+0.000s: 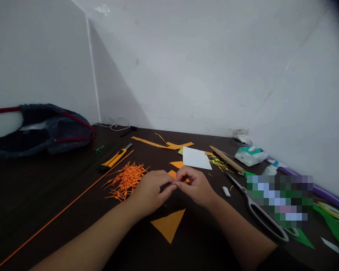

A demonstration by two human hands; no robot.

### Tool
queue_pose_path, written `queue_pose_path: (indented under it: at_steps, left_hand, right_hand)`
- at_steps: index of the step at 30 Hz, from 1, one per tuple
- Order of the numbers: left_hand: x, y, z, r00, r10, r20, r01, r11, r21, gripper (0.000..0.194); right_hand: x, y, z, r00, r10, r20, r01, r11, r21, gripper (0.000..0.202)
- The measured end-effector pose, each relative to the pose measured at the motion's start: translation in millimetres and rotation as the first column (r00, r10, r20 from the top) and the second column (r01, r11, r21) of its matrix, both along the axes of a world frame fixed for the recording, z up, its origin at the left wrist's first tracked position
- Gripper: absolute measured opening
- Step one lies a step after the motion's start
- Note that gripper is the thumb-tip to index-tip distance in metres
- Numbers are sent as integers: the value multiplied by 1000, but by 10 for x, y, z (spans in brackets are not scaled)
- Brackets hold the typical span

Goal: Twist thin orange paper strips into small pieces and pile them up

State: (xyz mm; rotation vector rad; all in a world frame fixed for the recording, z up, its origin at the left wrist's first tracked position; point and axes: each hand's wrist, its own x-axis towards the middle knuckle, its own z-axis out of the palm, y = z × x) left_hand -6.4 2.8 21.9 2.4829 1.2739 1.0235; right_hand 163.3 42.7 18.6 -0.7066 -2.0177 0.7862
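My left hand (155, 189) and my right hand (194, 185) meet over the middle of the dark table, thumbs and fingertips pinched together. Whatever lies between the fingertips is too small to make out. Beside my left hand is a pile of thin orange pieces (129, 178) with small bulges. Below the hands, an orange paper triangle (170, 225) lies flat. More orange paper (177, 164) shows just behind the fingers, partly hidden by them. A white sheet (196, 158) rests beyond my right hand, near some yellow-green thin pieces (219, 163).
A yellow cutter (113, 160) and a long orange stick (64, 207) lie left. Large scissors (261, 216), a wooden-handled tool (226, 160), a tissue pack (250, 155) and green paper (332, 226) are right. Orange strips (155, 144) lie behind; a dark bag (53, 130) is far left.
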Motion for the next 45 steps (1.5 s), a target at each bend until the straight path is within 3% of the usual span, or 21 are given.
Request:
queue_pose_path:
  at_steps: [4,7,17,21,25,28,30,33,36,38,41,43,45]
  left_hand:
    - [8,-12,50,959,58,279,9,972,-233,18]
    - [4,4,54,923,54,381,73,948,-311,18]
    - [19,14,49,912,90,401,78,920,-384,12]
    - [11,42,43,906,143,399,26,921,-390,10]
    - [-13,92,-12,865,222,450,-17,909,-417,12]
    - [-16,106,-44,836,252,488,-8,894,-449,14]
    - [-9,101,-53,824,269,499,-3,882,-471,14]
    - [7,86,-52,804,286,521,14,867,-498,13]
    - [25,79,-45,773,309,554,31,854,-520,12]
    - [37,79,-41,749,328,575,37,847,-531,12]
    - [56,79,-36,722,339,603,52,843,-536,12]
    - [65,71,-31,714,331,616,66,845,-530,13]
    - [72,55,-20,711,314,630,79,854,-514,13]
  right_hand:
    - [-1,-8,9,999,45,-12,-44,992,114,7]
    - [-12,-26,13,999,47,-12,-44,987,152,8]
    - [-38,-39,-2,998,58,-35,-52,984,171,10]
    - [-34,-53,47,997,72,-32,-67,988,138,9]
    - [234,81,157,972,134,193,-128,991,-47,9]
    - [608,326,151,861,157,484,-65,977,-201,8]
    - [840,498,95,755,81,651,79,974,-212,8]
    - [1028,659,40,656,-153,739,266,963,-36,8]
    - [984,649,93,713,-373,594,373,919,129,9]
    - [846,557,152,786,-449,425,428,891,149,8]
    - [532,333,186,940,-319,123,324,946,-22,7]
    - [300,167,165,982,-186,-32,183,979,-88,5]
    - [100,27,129,994,-77,-77,74,996,-49,4]
